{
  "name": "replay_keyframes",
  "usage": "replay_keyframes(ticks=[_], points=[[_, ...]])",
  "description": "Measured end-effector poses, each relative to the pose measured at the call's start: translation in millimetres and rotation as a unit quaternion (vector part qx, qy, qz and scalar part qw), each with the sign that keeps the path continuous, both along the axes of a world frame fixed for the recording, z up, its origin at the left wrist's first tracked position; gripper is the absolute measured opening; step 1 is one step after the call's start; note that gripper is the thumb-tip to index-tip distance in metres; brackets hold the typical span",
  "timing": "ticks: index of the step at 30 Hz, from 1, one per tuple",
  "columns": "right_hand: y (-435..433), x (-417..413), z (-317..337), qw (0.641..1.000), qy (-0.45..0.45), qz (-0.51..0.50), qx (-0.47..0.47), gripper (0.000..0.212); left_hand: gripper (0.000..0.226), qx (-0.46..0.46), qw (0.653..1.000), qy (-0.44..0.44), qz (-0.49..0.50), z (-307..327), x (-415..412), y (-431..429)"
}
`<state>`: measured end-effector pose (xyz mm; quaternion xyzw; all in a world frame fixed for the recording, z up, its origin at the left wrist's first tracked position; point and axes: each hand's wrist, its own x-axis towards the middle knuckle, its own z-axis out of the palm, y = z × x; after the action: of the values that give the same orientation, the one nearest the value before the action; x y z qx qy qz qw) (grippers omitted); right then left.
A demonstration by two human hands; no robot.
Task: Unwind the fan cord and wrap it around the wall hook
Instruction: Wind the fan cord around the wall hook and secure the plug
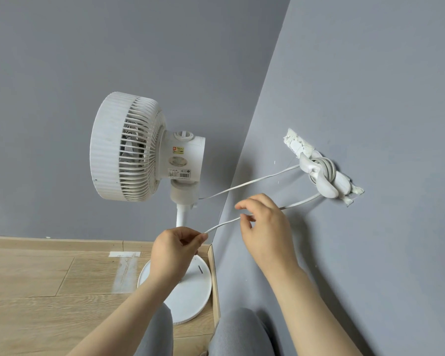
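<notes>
A white pedestal fan (129,147) stands in the room corner on a round base (188,296). Its white cord (252,182) runs from the fan's neck to a white wall hook (321,176) on the right wall, where several loops are wound. A second strand leaves the hook and comes down toward me. My left hand (175,250) pinches that strand near its end. My right hand (265,227) holds the same strand further up, between thumb and fingers, closer to the hook. The cord's plug is hidden.
Torn white tape (297,143) sticks to the grey wall above and below the hook. The wooden floor (36,291) lies at the left with a strip of tape residue (125,272). My grey-clad knees (237,332) are at the bottom.
</notes>
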<state>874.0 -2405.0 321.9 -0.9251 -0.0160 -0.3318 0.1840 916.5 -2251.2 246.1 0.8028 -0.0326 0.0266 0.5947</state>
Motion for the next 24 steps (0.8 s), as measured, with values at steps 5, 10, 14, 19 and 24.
replay_keyframes(ticks=[5, 10, 14, 19, 24], points=[[23.0, 3.7, 22.9, 0.999, 0.002, 0.013, -0.033, 0.022, 0.030, 0.011, 1.000, 0.004, 0.019, -2.5, 2.6, 7.1], [16.9, 15.0, 32.6, 0.972, 0.208, 0.003, -0.109, 0.029, 0.035, -0.004, 1.000, 0.008, 0.017, -4.6, 5.6, 14.8], [13.5, 15.2, 31.7, 0.960, 0.244, -0.001, -0.138, 0.028, 0.026, -0.024, 1.000, 0.005, -0.009, -3.2, 6.9, 19.0], [20.4, 26.5, 32.2, 0.943, 0.285, -0.009, -0.170, 0.021, 0.019, -0.044, 0.999, -0.007, -0.018, -7.6, 7.8, 21.9], [24.8, 47.8, 44.3, 0.922, 0.310, -0.030, -0.230, 0.010, 0.017, -0.044, 0.998, 0.000, -0.033, -11.3, 4.3, 23.5]])
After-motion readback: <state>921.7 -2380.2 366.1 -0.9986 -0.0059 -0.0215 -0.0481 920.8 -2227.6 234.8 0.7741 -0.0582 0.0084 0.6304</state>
